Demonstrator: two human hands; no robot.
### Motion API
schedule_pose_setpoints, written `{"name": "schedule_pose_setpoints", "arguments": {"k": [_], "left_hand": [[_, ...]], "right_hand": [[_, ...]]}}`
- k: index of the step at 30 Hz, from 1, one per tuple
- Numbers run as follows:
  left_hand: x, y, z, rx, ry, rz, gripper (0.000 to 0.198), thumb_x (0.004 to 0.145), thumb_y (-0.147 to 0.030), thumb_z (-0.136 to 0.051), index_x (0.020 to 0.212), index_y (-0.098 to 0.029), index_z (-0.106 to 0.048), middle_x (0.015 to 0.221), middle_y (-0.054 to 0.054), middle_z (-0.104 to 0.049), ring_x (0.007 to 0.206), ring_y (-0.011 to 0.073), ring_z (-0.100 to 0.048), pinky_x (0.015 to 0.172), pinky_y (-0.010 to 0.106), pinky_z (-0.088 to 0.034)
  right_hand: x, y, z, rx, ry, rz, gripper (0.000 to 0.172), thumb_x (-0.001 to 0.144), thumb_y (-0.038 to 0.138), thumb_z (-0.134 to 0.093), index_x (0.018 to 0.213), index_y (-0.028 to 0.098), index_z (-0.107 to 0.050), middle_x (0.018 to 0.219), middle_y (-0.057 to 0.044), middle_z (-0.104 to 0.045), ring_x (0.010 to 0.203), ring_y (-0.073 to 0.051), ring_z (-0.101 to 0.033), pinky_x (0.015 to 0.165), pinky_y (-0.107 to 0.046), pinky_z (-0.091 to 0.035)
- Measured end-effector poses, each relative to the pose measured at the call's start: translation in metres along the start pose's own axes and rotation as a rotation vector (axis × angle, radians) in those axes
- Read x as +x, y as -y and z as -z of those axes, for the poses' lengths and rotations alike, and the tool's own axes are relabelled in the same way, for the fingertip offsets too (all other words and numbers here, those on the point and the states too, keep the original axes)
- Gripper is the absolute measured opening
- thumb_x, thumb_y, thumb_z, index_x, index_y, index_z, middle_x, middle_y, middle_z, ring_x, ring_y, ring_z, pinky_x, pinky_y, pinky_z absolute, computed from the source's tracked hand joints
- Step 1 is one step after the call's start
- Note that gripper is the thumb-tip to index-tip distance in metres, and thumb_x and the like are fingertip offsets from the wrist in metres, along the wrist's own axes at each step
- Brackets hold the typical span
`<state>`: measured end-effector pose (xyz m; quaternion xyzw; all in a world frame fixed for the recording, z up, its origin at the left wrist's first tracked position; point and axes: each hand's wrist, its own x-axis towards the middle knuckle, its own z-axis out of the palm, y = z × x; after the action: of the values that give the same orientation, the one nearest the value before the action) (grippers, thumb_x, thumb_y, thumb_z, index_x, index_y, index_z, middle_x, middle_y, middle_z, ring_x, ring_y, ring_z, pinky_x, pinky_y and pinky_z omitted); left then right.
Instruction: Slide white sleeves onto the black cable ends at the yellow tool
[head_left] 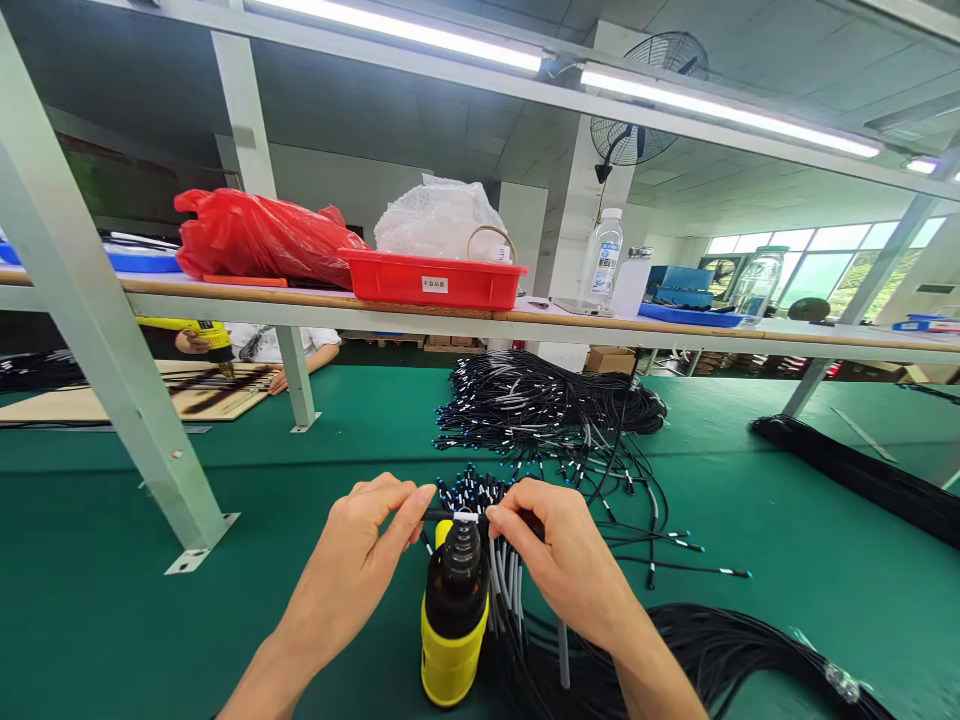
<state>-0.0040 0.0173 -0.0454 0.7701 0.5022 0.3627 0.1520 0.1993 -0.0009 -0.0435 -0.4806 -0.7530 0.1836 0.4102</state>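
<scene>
My left hand [367,555] and my right hand [559,550] pinch one black cable [437,515] between them, held level. A white sleeve [466,517] sits on the cable between my fingertips. Just below it, a yellow-and-black heat gun [454,640] stands with its dark nozzle [461,550] pointing up at the sleeve. Whether sleeve and nozzle touch, I cannot tell. Behind and beside the gun lies a bundle of black cables with blue-tipped ends [476,485] and grey sections, partly hidden by my right hand.
A large pile of black cables [540,400] lies further back on the green table [360,430]. More cable bundles [862,475] lie at the right. Overhead, a shelf carries a red tray [442,280] and bottles. A co-worker's hand [196,342] holds another heat gun at the left.
</scene>
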Motion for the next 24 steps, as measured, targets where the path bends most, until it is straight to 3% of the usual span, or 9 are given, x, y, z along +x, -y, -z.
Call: {"name": "schedule_pose_setpoints", "arguments": {"k": [6, 12, 16, 19, 20, 22, 24], "left_hand": [[0.0, 0.0, 0.0, -0.005, -0.011, 0.024, 0.035, 0.093, -0.051, -0.042, 0.076, -0.023, -0.055, 0.084, -0.001, -0.059, 0.081, 0.0188, -0.053, 0.073, 0.029, -0.039], [0.0, -0.002, 0.0, -0.016, -0.052, 0.015, 0.031, 0.093, -0.051, -0.042, 0.086, -0.025, -0.057, 0.09, 0.0, -0.062, 0.085, 0.0205, -0.058, 0.074, 0.029, -0.045], [0.0, 0.007, 0.006, -0.016, -0.14, 0.059, 0.032, 0.092, -0.053, -0.041, 0.096, -0.025, -0.057, 0.091, 0.001, -0.065, 0.085, 0.0204, -0.06, 0.068, 0.026, -0.046], [-0.013, 0.042, 0.004, 0.022, -0.079, 0.118, 0.029, 0.088, -0.053, -0.047, 0.094, -0.026, -0.058, 0.093, 0.001, -0.067, 0.085, 0.0202, -0.063, 0.064, 0.024, -0.047], [-0.022, 0.061, 0.0, 0.036, -0.003, 0.137, 0.026, 0.088, -0.05, -0.05, 0.093, -0.026, -0.059, 0.093, 0.0, -0.068, 0.086, 0.0202, -0.063, 0.072, 0.026, -0.048], [-0.047, 0.107, -0.012, 0.065, 0.169, 0.184, 0.023, 0.081, -0.048, -0.056, 0.088, -0.027, -0.062, 0.091, 0.0, -0.071, 0.09, 0.0227, -0.065, 0.079, 0.029, -0.05], [-0.077, 0.157, -0.028, 0.106, 0.262, 0.329, 0.026, 0.07, -0.044, -0.062, 0.093, -0.031, -0.067, 0.095, -0.001, -0.074, 0.093, 0.026, -0.067, 0.087, 0.034, -0.05]], "right_hand": [[0.001, -0.007, -0.005, 0.082, -0.062, -0.054, 0.018, 0.09, 0.023, -0.056, 0.073, 0.018, -0.059, 0.07, 0.002, -0.058, 0.065, -0.013, -0.05, 0.057, -0.023, -0.036], [0.002, -0.004, -0.006, 0.136, -0.091, -0.078, 0.019, 0.089, 0.026, -0.056, 0.072, 0.018, -0.06, 0.069, 0.001, -0.058, 0.062, -0.012, -0.051, 0.055, -0.023, -0.038], [0.01, -0.04, -0.009, 0.162, -0.212, -0.139, 0.027, 0.092, 0.038, -0.051, 0.086, 0.017, -0.067, 0.076, -0.003, -0.065, 0.068, -0.016, -0.059, 0.061, -0.026, -0.046], [0.005, -0.098, -0.018, 0.141, -0.346, -0.233, 0.041, 0.086, 0.048, -0.053, 0.108, 0.015, -0.064, 0.109, -0.012, -0.066, 0.097, -0.023, -0.064, 0.083, -0.035, -0.052], [0.0, -0.118, -0.022, 0.126, -0.367, -0.283, 0.047, 0.082, 0.052, -0.056, 0.108, 0.014, -0.063, 0.112, -0.015, -0.065, 0.101, -0.026, -0.063, 0.085, -0.039, -0.052], [-0.016, -0.152, -0.031, 0.103, -0.387, -0.36, 0.053, 0.078, 0.057, -0.057, 0.104, 0.012, -0.064, 0.107, -0.019, -0.067, 0.101, -0.032, -0.063, 0.083, -0.047, -0.052], [-0.034, -0.174, -0.039, 0.099, -0.379, -0.415, 0.052, 0.076, 0.056, -0.057, 0.102, 0.012, -0.064, 0.101, -0.019, -0.069, 0.097, -0.033, -0.065, 0.08, -0.048, -0.054]]}}
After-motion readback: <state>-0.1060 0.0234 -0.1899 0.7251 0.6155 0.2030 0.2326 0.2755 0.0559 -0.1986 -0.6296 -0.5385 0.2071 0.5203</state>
